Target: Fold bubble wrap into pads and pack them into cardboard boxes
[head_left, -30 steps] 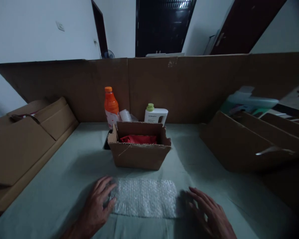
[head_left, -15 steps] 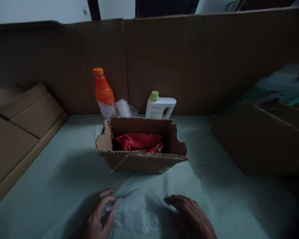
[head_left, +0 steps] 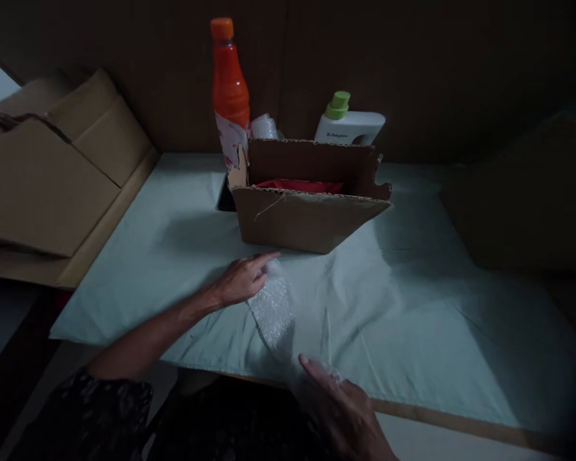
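A piece of clear bubble wrap (head_left: 274, 310) stretches slantwise between my two hands, over the front part of the cloth. My left hand (head_left: 242, 280) grips its far end just in front of the small cardboard box (head_left: 297, 224), with the index finger pointing right. Nearer to me, past the front edge, my right hand (head_left: 343, 406) has hold of the near end; it is somewhat blurred. Inside the open-topped box lies a red packet (head_left: 307, 186), mostly hidden by the front wall.
Behind the box stand an orange bottle (head_left: 230, 89), a roll of bubble wrap (head_left: 264, 127) and a white jug with a green cap (head_left: 348, 125). Larger cardboard boxes flank the pale green cloth (head_left: 413, 320), left (head_left: 43, 186) and right (head_left: 523, 211). A cardboard wall (head_left: 413, 51) closes the back.
The view has tilted downward. My left hand has moved forward toward the box and my right hand back toward me, so the bubble wrap now runs slantwise.
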Motion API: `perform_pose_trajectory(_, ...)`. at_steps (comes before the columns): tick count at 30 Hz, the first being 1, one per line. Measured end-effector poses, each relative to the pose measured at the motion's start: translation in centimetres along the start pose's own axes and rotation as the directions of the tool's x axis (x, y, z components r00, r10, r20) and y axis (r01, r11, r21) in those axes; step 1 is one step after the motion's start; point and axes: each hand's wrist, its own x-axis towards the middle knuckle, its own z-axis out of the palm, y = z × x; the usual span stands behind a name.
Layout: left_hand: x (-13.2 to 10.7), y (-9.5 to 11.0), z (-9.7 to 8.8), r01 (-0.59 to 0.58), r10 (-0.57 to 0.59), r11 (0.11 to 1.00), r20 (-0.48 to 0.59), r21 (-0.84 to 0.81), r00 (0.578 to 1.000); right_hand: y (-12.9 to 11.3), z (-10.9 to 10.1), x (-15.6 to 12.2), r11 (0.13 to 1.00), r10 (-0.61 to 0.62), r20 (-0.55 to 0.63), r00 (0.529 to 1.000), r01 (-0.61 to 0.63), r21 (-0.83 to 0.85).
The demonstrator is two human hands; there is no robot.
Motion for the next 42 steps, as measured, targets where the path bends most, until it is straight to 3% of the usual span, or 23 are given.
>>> perform_pose_trajectory(3, 1.9, 0.7, 1.2, -0.1, 0.094, 0.989, 0.056, 0.108, 0.994, -1.1, 0.6, -1.6, 0.999, 0.03, 0.051, 0.998, -0.029, -0.022)
perform_pose_trajectory(6, 1.8, 1.5, 1.1, -0.144, 0.161, 0.96, -0.05, 0.241, 0.986, -1.8, 0.9, -3.1, 0.984, 0.175, 0.079, 0.981, -0.172, -0.049)
perform_pose_trajectory(9, -1.7, 2.5, -0.3, -0.193, 0.257, 0.943, -0.224, 0.271, 0.94, -2.2, 1.3, -3.8, 0.949, 0.308, 0.116, 0.944, -0.313, 0.029)
perform_pose_trajectory(11, -5.6, 3.6, -0.9, -0.276, 0.313, 0.942, -0.208, 0.189, 0.927, -2.3, 1.4, -3.5, 0.925, 0.353, 0.118, 0.928, -0.365, 0.104)
perform_pose_trajectory(12, -7.6, 4.2, -0.9, -0.303, 0.318, 0.945, -0.132, 0.123, 0.939, -2.4, 1.5, -3.2, 0.916, 0.364, 0.111, 0.925, -0.377, 0.14)
perform_pose_trajectory(14, -11.2, 5.4, -0.1, -0.295, 0.294, 0.956, 0.049, -0.003, 0.954, -2.5, 1.5, -2.0, 0.9, 0.372, 0.091, 0.924, -0.383, 0.209)
perform_pose_trajectory(16, -13.3, 6.4, 1.5, -0.26, 0.265, 0.963, 0.091, -0.068, 0.96, -2.7, 1.4, -0.7, 0.888, 0.369, 0.055, 0.928, -0.369, 0.276)
perform_pose_trajectory(19, -13.5, 7.0, 4.2, -0.122, 0.107, 0.987, -0.134, -0.109, 0.985, -3.1, 1.2, 0.9, 0.843, 0.343, 0.048, 0.938, -0.33, 0.425)
perform_pose_trajectory(22, -12.1, 6.7, 5.6, 0.09, -0.123, 0.989, -0.323, -0.115, 0.938, -3.2, 0.7, 1.4, 0.826, 0.324, -0.013, 0.946, -0.276, 0.492)
perform_pose_trajectory(25, -11.1, 6.2, 5.9, 0.173, -0.181, 0.983, -0.354, -0.054, 0.917, -2.9, 0.0, 1.4, 0.937, 0.268, -0.192, 0.944, -0.208, 0.282)
perform_pose_trajectory(27, -10.9, 5.8, 6.1, 0.17, -0.16, 0.985, -0.362, -0.006, 0.918, -2.5, -0.1, 1.7, 0.993, 0.114, -0.252, 0.961, -0.106, 0.045)
perform_pose_trajectory(30, -10.8, 5.3, 6.5, 0.172, -0.139, 0.984, -0.377, 0.055, 0.916, -1.6, 0.5, 2.7, 0.959, -0.115, -0.176, 0.978, 0.062, -0.278)
perform_pose_trajectory(32, -10.7, 5.1, 6.7, 0.187, -0.138, 0.978, -0.382, 0.095, 0.914, -1.0, 1.1, 3.6, 0.905, -0.152, -0.077, 0.985, 0.107, -0.412)
perform_pose_trajectory(35, -11.1, 5.3, 6.4, 0.186, -0.114, 0.973, -0.419, 0.136, 0.901, -0.1, 1.6, 4.4, 0.861, -0.14, 0.032, 0.99, 0.138, -0.49)
perform_pose_trajectory(38, -12.2, 6.0, 5.6, 0.077, -0.007, 0.987, -0.442, 0.14, 0.897, 0.3, 1.5, 4.7, 0.857, -0.159, 0.066, 0.985, 0.171, -0.486)
perform_pose_trajectory(42, -13.4, 6.7, 5.5, -0.084, 0.128, 0.985, -0.318, 0.15, 0.939, -0.3, 1.0, 5.2, 0.865, -0.19, 0.09, 0.978, 0.21, -0.456)
